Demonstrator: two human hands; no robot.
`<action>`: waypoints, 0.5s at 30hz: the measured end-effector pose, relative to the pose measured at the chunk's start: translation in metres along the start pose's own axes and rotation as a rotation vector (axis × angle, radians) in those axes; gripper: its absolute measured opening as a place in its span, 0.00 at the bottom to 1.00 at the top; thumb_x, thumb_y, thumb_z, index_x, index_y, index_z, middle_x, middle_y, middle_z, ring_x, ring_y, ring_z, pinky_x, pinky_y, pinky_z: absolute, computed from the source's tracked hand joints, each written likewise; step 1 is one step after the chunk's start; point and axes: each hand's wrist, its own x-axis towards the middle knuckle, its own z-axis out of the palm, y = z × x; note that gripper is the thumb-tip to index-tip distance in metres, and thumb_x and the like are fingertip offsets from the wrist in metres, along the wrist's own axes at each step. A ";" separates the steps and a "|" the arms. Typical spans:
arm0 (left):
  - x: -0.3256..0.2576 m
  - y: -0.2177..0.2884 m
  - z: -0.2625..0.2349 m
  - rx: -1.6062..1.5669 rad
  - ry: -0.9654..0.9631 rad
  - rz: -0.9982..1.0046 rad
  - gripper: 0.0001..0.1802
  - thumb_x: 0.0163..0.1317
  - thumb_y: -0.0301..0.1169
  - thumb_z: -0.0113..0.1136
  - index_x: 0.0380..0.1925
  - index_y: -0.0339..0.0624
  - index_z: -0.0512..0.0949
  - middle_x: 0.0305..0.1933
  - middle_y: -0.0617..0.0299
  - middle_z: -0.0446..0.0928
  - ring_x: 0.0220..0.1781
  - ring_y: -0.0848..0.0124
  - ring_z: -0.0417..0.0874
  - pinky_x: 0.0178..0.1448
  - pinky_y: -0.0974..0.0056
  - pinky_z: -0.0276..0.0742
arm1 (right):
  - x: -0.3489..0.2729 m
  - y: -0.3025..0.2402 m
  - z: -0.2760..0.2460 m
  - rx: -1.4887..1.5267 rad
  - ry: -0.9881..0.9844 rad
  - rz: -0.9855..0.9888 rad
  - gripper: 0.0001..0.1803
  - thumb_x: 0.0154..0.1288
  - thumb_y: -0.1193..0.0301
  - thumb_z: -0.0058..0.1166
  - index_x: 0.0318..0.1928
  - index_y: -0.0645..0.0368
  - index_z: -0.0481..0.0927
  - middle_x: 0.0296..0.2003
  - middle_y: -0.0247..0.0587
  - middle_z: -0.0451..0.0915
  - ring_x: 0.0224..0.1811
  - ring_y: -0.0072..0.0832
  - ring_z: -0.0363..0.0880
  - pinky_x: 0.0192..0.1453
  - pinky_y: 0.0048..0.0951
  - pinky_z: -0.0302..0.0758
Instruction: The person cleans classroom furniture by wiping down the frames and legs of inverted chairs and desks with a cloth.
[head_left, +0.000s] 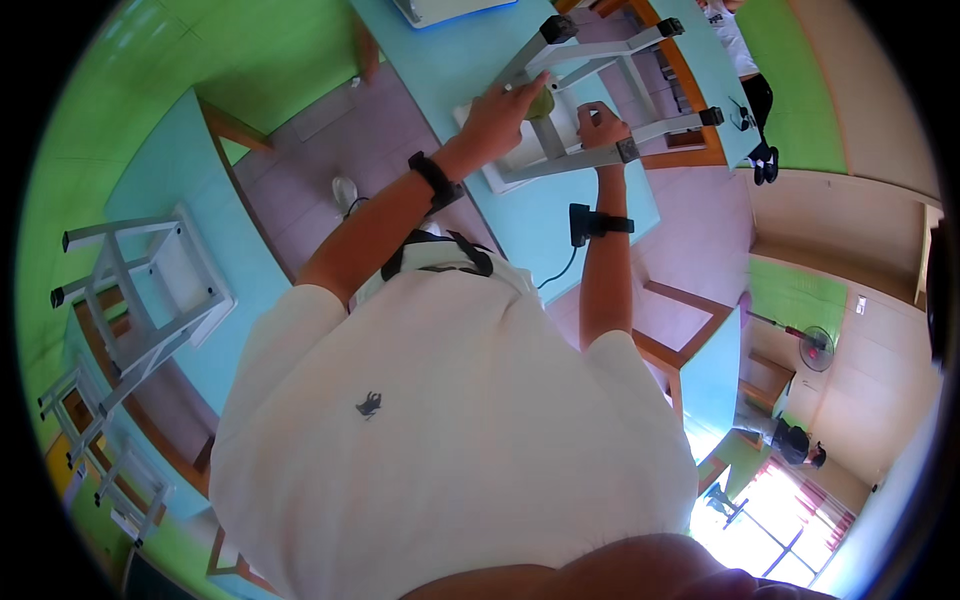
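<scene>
A grey-legged stool (587, 157) lies upside down with its white seat (517, 163) on a light blue table (535, 228). My left hand (497, 120) is closed on a soft olive-green pad (541, 104), which touches the stool's frame; it may be a sponge or a folded cloth. One finger stretches toward a leg of the stool. Among the legs on the other side, my right hand (602, 126) has its fingers curled in. What they hold, if anything, is hidden. Each wrist wears a black band.
Other upturned stools (150, 290) rest on blue tables (185, 190) at left. A blue-edged tray-like object (450, 10) lies at the table's far end. A person (740, 45) stands at far right, another (790, 440) farther back. A fan (815, 348) stands at right.
</scene>
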 end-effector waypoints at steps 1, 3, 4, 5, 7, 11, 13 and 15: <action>0.000 0.000 0.001 0.007 -0.011 -0.008 0.48 0.50 0.18 0.59 0.72 0.56 0.54 0.46 0.54 0.79 0.42 0.52 0.77 0.43 0.50 0.76 | 0.000 0.000 0.001 -0.008 -0.036 0.031 0.12 0.59 0.57 0.54 0.36 0.46 0.86 0.25 0.35 0.85 0.31 0.41 0.85 0.40 0.38 0.80; 0.000 -0.002 0.003 -0.134 -0.064 -0.085 0.49 0.49 0.18 0.57 0.73 0.52 0.51 0.41 0.46 0.79 0.38 0.47 0.76 0.45 0.48 0.75 | 0.004 -0.001 0.001 -0.005 -0.041 0.033 0.13 0.59 0.56 0.53 0.36 0.46 0.86 0.25 0.35 0.85 0.31 0.41 0.85 0.40 0.38 0.80; -0.003 0.002 0.004 -0.130 -0.070 -0.092 0.49 0.49 0.18 0.57 0.73 0.52 0.51 0.41 0.46 0.79 0.38 0.47 0.76 0.45 0.48 0.75 | 0.006 0.000 0.001 -0.015 -0.037 0.035 0.13 0.59 0.56 0.53 0.36 0.45 0.86 0.26 0.35 0.85 0.31 0.41 0.85 0.40 0.38 0.80; -0.007 0.008 0.005 -0.198 -0.146 -0.098 0.49 0.49 0.18 0.58 0.73 0.50 0.51 0.39 0.43 0.78 0.39 0.46 0.77 0.45 0.48 0.74 | 0.005 0.001 0.001 -0.006 -0.036 0.045 0.13 0.59 0.56 0.53 0.36 0.45 0.86 0.26 0.34 0.85 0.32 0.41 0.85 0.41 0.39 0.80; -0.014 0.016 0.009 -0.350 -0.247 -0.094 0.43 0.48 0.19 0.59 0.68 0.43 0.56 0.37 0.39 0.75 0.42 0.45 0.77 0.47 0.48 0.74 | 0.002 0.002 0.002 -0.002 -0.026 0.053 0.13 0.59 0.56 0.53 0.36 0.45 0.86 0.27 0.35 0.85 0.32 0.41 0.85 0.41 0.39 0.80; -0.035 0.034 0.021 -0.542 -0.309 -0.160 0.31 0.50 0.20 0.62 0.53 0.39 0.60 0.46 0.40 0.75 0.47 0.45 0.78 0.51 0.50 0.73 | 0.000 0.005 0.003 0.023 -0.016 0.067 0.13 0.59 0.55 0.53 0.35 0.45 0.86 0.27 0.35 0.85 0.33 0.41 0.85 0.41 0.39 0.79; -0.042 0.035 0.024 -0.662 -0.247 -0.124 0.32 0.50 0.20 0.63 0.53 0.39 0.59 0.46 0.41 0.75 0.48 0.46 0.78 0.52 0.51 0.73 | 0.000 0.007 0.004 0.039 -0.016 0.068 0.13 0.59 0.55 0.53 0.35 0.46 0.86 0.27 0.35 0.85 0.33 0.41 0.85 0.41 0.39 0.79; -0.044 0.031 0.023 -0.788 -0.219 -0.098 0.33 0.50 0.24 0.67 0.54 0.39 0.60 0.45 0.45 0.76 0.50 0.49 0.78 0.55 0.54 0.74 | 0.000 0.009 0.005 0.045 -0.007 0.076 0.13 0.59 0.55 0.53 0.35 0.46 0.86 0.27 0.35 0.85 0.33 0.41 0.85 0.41 0.39 0.79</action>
